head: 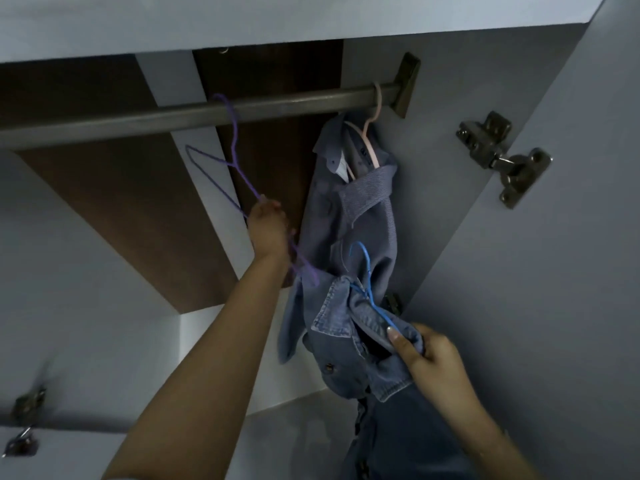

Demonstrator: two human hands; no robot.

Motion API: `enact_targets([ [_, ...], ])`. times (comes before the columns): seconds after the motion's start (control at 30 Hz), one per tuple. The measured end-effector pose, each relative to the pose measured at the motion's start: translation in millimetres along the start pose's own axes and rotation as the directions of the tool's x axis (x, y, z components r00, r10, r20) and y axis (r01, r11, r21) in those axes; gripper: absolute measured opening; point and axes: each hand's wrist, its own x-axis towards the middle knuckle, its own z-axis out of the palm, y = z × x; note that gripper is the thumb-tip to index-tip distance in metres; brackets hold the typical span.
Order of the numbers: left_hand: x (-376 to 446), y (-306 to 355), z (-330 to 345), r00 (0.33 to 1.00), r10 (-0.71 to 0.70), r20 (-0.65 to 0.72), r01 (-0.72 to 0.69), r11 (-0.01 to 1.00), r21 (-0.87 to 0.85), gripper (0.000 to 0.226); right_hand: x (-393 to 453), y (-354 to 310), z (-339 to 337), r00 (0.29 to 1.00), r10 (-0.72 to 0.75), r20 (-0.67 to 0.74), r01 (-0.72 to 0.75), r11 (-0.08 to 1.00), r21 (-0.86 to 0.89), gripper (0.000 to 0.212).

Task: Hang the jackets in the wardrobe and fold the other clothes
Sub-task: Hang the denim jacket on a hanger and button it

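The hanging step is judged to be in hand. A denim jacket [349, 344], already threaded on a blue hanger [369, 289], is held up below the wardrobe rail [194, 114] by the right hand [429, 358], which is closed on the jacket's shoulder and the hanger's arm. The left hand [268, 230] is closed around the lower bar of an empty purple hanger [228, 168], whose hook is seen over the rail near its middle. At the rail's right end, beside the bracket, a grey-blue jacket [353, 216] is hung on a pink hanger [372, 129]. The next move is judged to call for the purple hanger being slid leftwards along the rail, so that the blue hook can be lifted over the bar between the two. No brand, label or writing can be read.
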Motion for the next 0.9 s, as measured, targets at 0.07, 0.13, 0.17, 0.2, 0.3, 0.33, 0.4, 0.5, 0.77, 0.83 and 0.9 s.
enact_targets([
  [0.07,0.1,4.9,-28.5,0.994,0.074,-0.079,-0.064,0.991,0.115,0.033,5.4,-6.1,5.1,0.999,-0.023,0.03,0.021,0.998,0.055,0.031],
  [0.13,-5.0,12.6,-53.8,0.989,0.101,-0.105,-0.079,0.978,0.192,0.032,12.6,-17.5,12.1,0.999,-0.035,0.034,0.029,0.985,0.169,0.035],
  [0.17,-8.7,16.9,-64.2,0.99,0.102,-0.102,-0.078,0.973,0.219,0.031,17.0,-25.8,15.7,0.999,-0.036,0.027,0.029,0.976,0.215,0.035],
  [0.2,-11.9,21.0,-72.9,0.99,0.1,-0.095,-0.075,0.97,0.232,0.03,22.5,-35.2,19.1,0.999,-0.039,0.018,0.034,0.969,0.245,0.034],
  [0.3,-14.3,32.0,-91.0,0.994,0.076,-0.078,-0.056,0.972,0.227,0.031,43.2,-72.6,30.1,0.999,-0.047,-0.008,0.047,0.951,0.305,0.038],
  [0.33,-14.2,34.0,-94.2,0.996,0.067,-0.064,-0.051,0.973,0.224,0.031,51.3,-86.7,33.9,0.998,-0.055,-0.013,0.056,0.938,0.343,0.036],
  [0.4,-13.8,36.8,-98.0,0.998,0.053,-0.018,-0.047,0.975,0.215,0.032,67.2,-115.4,43.2,0.996,-0.081,-0.026,0.085,0.904,0.42,0.026],
  [0.5,-16.5,37.1,-99.5,0.998,0.027,0.063,-0.038,0.981,0.188,0.032,92.1,-150.4,53.1,0.987,-0.119,-0.104,0.154,0.884,0.442,0.027],
  [0.77,-8.6,30.2,-96.7,0.986,0.006,0.167,-0.05,0.964,0.263,0.033,156.3,-184.3,87.8,0.928,-0.095,-0.36,0.169,0.969,0.179,0.036],
  [0.83,-7.1,26.0,-96.3,0.981,0.007,0.195,-0.058,0.965,0.254,0.033,149.1,-161.8,99.1,0.964,-0.067,-0.256,0.072,0.997,0.009,0.032],
  [0.9,-3.0,21.4,-97.1,0.98,0.004,0.197,-0.057,0.962,0.268,0.031,138.3,-141.4,104.3,0.98,-0.078,-0.184,0.051,0.988,-0.146,0.042],
])
